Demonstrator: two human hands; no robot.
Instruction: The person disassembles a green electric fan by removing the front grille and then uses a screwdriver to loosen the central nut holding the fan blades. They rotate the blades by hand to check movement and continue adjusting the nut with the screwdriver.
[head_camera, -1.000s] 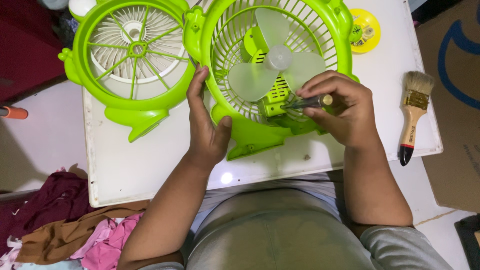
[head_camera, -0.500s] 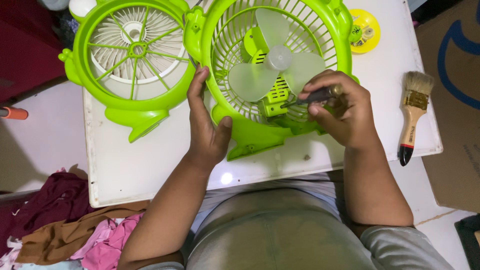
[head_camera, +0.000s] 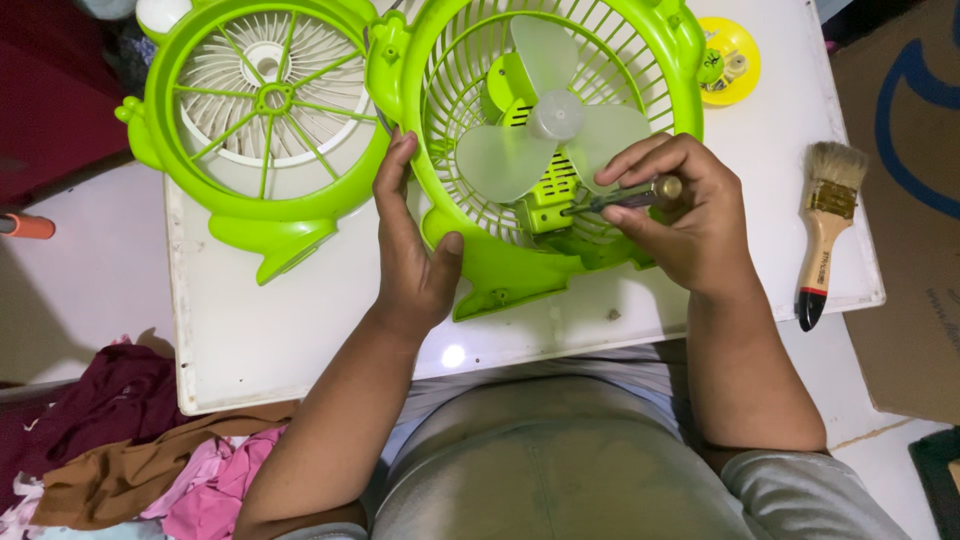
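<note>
1. Head view: I see the green fan housing (head_camera: 540, 250) lying flat on the white tabletop (head_camera: 300, 330), its pale blade (head_camera: 550, 130) facing up.
2. My right hand (head_camera: 690, 215) is closed around a screwdriver (head_camera: 625, 197); its shaft lies roughly level, tip pointing left into the motor block just below the blade hub.
3. My left hand (head_camera: 415, 250) is spread loosely, thumb and fingers clasping the housing's lower-left rim.
4. The detached front grille (head_camera: 265, 110) lies just beside it; a paintbrush (head_camera: 825, 225) rests well right.
</note>
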